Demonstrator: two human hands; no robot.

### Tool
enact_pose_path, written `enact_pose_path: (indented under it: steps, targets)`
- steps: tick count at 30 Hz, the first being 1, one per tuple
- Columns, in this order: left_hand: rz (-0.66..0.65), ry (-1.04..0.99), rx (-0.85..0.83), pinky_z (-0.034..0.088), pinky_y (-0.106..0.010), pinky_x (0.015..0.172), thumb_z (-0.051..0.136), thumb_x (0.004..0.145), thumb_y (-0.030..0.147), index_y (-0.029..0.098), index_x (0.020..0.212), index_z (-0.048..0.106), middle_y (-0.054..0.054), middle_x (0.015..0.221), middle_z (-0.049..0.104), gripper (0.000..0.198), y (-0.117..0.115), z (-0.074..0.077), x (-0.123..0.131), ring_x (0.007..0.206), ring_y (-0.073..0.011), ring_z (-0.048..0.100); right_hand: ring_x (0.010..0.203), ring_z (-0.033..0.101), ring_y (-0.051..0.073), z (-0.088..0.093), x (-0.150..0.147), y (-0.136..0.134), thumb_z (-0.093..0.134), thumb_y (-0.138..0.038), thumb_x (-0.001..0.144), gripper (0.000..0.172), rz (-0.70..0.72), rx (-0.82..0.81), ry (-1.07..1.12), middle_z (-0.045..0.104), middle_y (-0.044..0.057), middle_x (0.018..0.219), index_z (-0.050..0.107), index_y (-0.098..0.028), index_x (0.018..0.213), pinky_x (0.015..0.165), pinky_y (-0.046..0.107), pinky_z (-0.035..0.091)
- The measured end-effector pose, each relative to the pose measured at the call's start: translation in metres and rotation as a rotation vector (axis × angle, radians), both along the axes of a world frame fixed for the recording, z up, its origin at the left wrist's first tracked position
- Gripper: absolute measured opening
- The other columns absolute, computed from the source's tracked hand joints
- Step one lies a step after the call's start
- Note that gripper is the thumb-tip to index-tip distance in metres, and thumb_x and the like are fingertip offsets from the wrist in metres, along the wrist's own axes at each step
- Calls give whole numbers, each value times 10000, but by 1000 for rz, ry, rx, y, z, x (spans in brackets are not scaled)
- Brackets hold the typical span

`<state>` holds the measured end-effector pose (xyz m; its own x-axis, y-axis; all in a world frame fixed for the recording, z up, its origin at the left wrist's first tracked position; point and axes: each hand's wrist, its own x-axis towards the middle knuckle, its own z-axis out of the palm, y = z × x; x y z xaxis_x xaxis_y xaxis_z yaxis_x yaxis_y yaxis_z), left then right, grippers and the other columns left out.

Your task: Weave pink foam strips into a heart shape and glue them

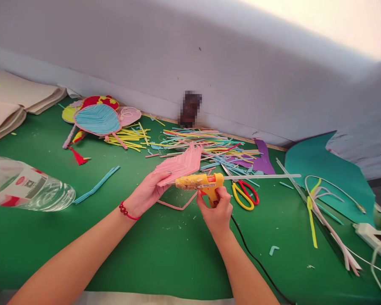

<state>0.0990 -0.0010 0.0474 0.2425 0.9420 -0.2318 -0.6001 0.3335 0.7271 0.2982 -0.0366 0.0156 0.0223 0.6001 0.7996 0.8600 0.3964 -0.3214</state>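
Note:
My left hand [152, 188] is closed on the lower left edge of a pink panel [180, 163] made of folded strips set in a chevron pattern. In my right hand [217, 212] is a yellow hot glue gun [200, 182], its nozzle end pointing left and overlapping the panel's lower edge. Whether the nozzle touches the panel I cannot tell. A long clear glue stick [263, 177] juts out of the gun's back to the right. Under the hands, a bent pink strip [180, 208] lies on the green table [165, 258].
Scissors [244, 195] with red and yellow handles lie right of the glue gun. Behind are piles of coloured strips [206, 140] and finished fans [97, 120]. A plastic bottle [28, 182] lies at left. A black cord [254, 256] runs toward the front edge; a power strip [373, 239] sits right.

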Motion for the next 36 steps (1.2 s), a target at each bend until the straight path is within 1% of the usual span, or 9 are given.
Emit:
enact_pose_path:
  steps: [4, 8, 11, 16, 19, 24, 28, 33, 36]
  targets:
    - [-3, -13, -17, 508, -219, 767, 685, 767, 181, 160, 981, 740, -43, 1038, 726, 223, -1, 3, 0, 859, -135, 639, 435, 374, 52, 0, 1, 0, 674, -313, 785, 355, -17, 3, 18, 515, -39, 723, 415, -216, 1007, 386, 170, 312]
    - [-5, -18, 2, 514, -212, 792, 688, 764, 185, 187, 1021, 731, -32, 1108, 713, 260, -1, 6, 0, 952, -148, 643, 442, 378, 57, 0, 1, -1, 669, -309, 786, 354, 1, -6, 45, 507, -40, 728, 410, -223, 1011, 386, 169, 305]
    - [-20, -14, 16, 517, -217, 825, 689, 761, 188, 192, 1006, 736, -29, 1106, 716, 250, -1, 8, 0, 1011, -163, 639, 451, 381, 63, 1, 2, -1, 668, -318, 784, 359, -26, -5, 49, 510, -35, 736, 417, -222, 1022, 391, 177, 299]
    - [24, -27, -48, 527, -192, 809, 694, 751, 157, 196, 972, 743, -20, 1107, 716, 230, -2, 8, -1, 968, -135, 649, 472, 393, 66, 6, 5, -1, 670, -305, 785, 337, -35, 16, 74, 496, -39, 734, 441, -215, 1016, 418, 184, 326]
    - [29, -7, -60, 521, -198, 818, 689, 755, 158, 187, 1009, 734, -38, 1178, 691, 259, -3, 9, -1, 1026, -153, 634, 461, 371, 59, 8, 7, -1, 670, -324, 787, 324, -52, 10, 116, 476, -46, 726, 443, -215, 991, 407, 184, 326]
    - [-53, 25, 44, 486, -236, 902, 676, 764, 191, 173, 1079, 715, -70, 1287, 631, 318, -4, 19, 0, 1228, -225, 530, 488, 402, 66, 6, 9, -2, 657, -376, 791, 329, -73, -14, 152, 467, -48, 728, 443, -225, 990, 419, 184, 350]
    - [-65, 5, 74, 479, -292, 936, 689, 748, 205, 179, 1090, 713, -78, 1252, 652, 344, -4, 25, 1, 1217, -262, 541, 496, 417, 67, 5, 10, -1, 668, -361, 785, 336, -71, -4, 141, 472, -40, 733, 443, -219, 989, 412, 181, 344]
    - [-83, 16, 110, 488, -283, 900, 671, 759, 203, 213, 1152, 686, -51, 1279, 636, 393, -6, 27, 0, 1189, -247, 558, 514, 428, 73, 6, 11, -1, 666, -351, 792, 328, -70, 2, 147, 463, -35, 739, 447, -219, 998, 427, 186, 358]
    - [-83, 29, 117, 478, -258, 899, 649, 782, 209, 206, 1159, 680, -43, 1330, 599, 378, -6, 26, 0, 1240, -235, 514, 530, 431, 76, 6, 12, -1, 677, -345, 785, 333, -68, -8, 182, 451, -39, 741, 444, -223, 989, 443, 189, 372]
